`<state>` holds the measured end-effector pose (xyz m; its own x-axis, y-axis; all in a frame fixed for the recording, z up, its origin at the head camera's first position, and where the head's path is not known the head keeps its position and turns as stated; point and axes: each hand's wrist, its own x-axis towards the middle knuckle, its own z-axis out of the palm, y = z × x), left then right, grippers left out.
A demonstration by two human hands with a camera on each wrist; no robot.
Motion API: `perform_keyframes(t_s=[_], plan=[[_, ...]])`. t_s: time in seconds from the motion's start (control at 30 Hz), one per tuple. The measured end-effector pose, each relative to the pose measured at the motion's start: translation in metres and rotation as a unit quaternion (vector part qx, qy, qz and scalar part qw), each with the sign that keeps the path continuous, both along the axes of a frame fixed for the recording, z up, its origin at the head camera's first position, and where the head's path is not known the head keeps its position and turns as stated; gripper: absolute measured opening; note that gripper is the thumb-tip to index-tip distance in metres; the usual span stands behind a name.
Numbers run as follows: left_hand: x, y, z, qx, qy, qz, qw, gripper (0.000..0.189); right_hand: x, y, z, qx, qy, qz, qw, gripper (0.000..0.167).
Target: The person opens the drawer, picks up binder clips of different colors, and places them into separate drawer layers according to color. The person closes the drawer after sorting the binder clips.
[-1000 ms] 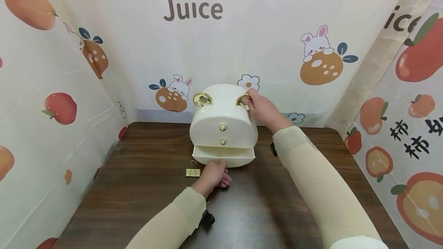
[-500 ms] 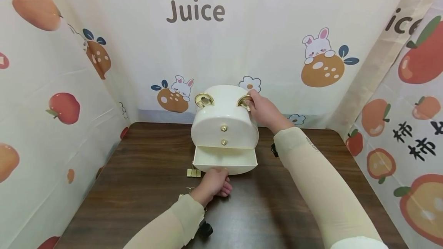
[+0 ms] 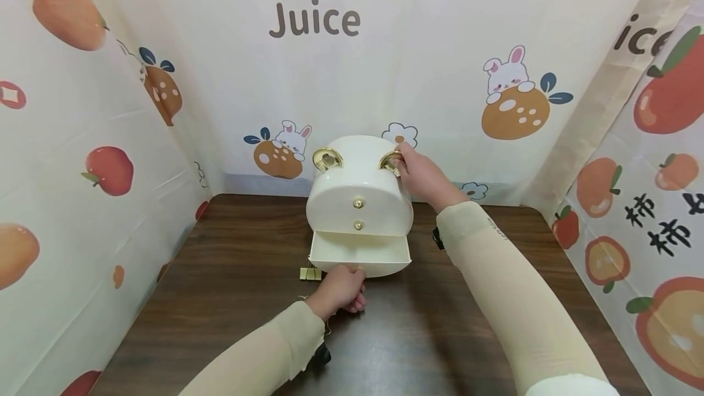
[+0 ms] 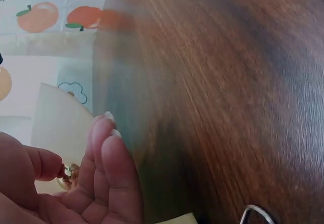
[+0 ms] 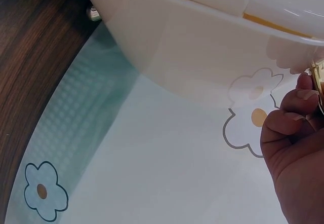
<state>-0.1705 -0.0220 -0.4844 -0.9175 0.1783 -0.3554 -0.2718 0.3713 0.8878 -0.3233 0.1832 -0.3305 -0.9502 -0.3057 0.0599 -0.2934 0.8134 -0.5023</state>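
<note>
A glossy white storage box (image 3: pixel 360 167) with gold ears stands at the back of the table, its lowest drawer (image 3: pixel 360 248) pulled out. That drawer's visible inside is bare white. My left hand (image 3: pixel 342 289) is at the drawer's front. In the left wrist view its thumb and index finger pinch the small gold knob (image 4: pixel 70 177), while the other fingers stay off it. My right hand (image 3: pixel 420 173) grips the right gold ear (image 3: pixel 389 162) on top of the box; the right wrist view shows the curled fingers at the ear's rim (image 5: pixel 319 82).
A pale gold binder clip (image 3: pixel 310 274) lies left of the drawer, close to my left hand. Wire loops (image 3: pixel 304 297) show beside my left sleeve. Two more gold knobs (image 3: pixel 359 203) sit on the upper drawers. Printed curtains (image 3: pixel 418 47) enclose the brown table (image 3: pixel 247 243).
The bottom drawer has slid farther out towards me, with my left hand moving along at its knob. My right hand keeps its grip on the ear.
</note>
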Motion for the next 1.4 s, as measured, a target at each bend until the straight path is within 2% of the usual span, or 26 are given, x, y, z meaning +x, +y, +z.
perform_keyframes(t_s=[0.13,0.23,0.3,0.4,0.47,0.5,0.53,0.63,0.77,0.83,0.9,1.0,1.2,1.27,1.33,1.4], plan=[[-0.001,-0.001,-0.002,-0.058,0.031,-0.022,0.9976,0.039,-0.001,0.000,-0.002,-0.002,0.005,-0.001,1.0000,0.026],[-0.002,-0.002,-0.001,-0.128,0.062,-0.042,0.9890,0.045,-0.001,0.001,-0.002,-0.001,0.009,0.000,1.0000,0.026],[-0.001,-0.002,0.001,-0.185,0.089,-0.058,0.9770,0.047,-0.002,0.001,-0.002,0.000,0.011,0.002,0.9999,0.025],[0.000,-0.004,0.008,-0.266,0.134,-0.083,0.9512,0.047,-0.003,0.001,-0.002,0.002,0.017,0.004,0.9998,0.025],[0.002,-0.006,0.011,-0.295,0.158,-0.092,0.9376,0.047,-0.003,0.001,-0.002,0.001,0.019,0.003,0.9998,0.024],[0.003,-0.008,0.013,-0.302,0.168,-0.095,0.9336,0.047,-0.003,0.001,-0.002,0.001,0.020,0.002,0.9998,0.023],[0.004,-0.010,0.015,-0.302,0.176,-0.099,0.9318,0.047,-0.003,0.001,-0.002,0.002,0.020,0.001,0.9998,0.023],[0.007,-0.020,0.021,-0.278,0.197,-0.110,0.9338,0.045,-0.004,0.002,-0.002,0.002,0.018,0.003,0.9998,0.024],[0.009,-0.041,0.029,-0.202,0.212,-0.159,0.9428,0.028,-0.005,0.001,-0.003,0.002,0.017,0.007,0.9998,0.025],[0.009,-0.051,0.029,-0.183,0.220,-0.184,0.9402,0.017,-0.005,0.001,-0.003,0.001,0.018,0.006,0.9998,0.025],[0.011,-0.061,0.028,-0.177,0.227,-0.197,0.9372,0.012,-0.006,0.001,-0.003,0.000,0.018,0.005,0.9998,0.025],[0.016,-0.070,0.023,-0.191,0.248,-0.195,0.9296,0.009,-0.005,0.004,-0.001,-0.002,0.014,0.000,0.9999,0.025],[0.041,-0.082,0.008,-0.166,0.275,-0.182,0.9292,0.007,-0.004,0.004,0.000,-0.008,-0.003,-0.002,1.0000,0.025],[0.049,-0.085,0.006,-0.168,0.287,-0.174,0.9267,0.007,-0.004,0.003,0.000,-0.009,-0.003,0.001,1.0000,0.026],[0.055,-0.088,0.004,-0.181,0.303,-0.166,0.9205,0.007,-0.004,0.002,0.000,-0.010,-0.002,0.002,1.0000,0.026],[0.058,-0.090,0.002,-0.205,0.329,-0.160,0.9077,0.007,-0.004,0.001,-0.001,-0.010,0.000,0.002,1.0000,0.025]])
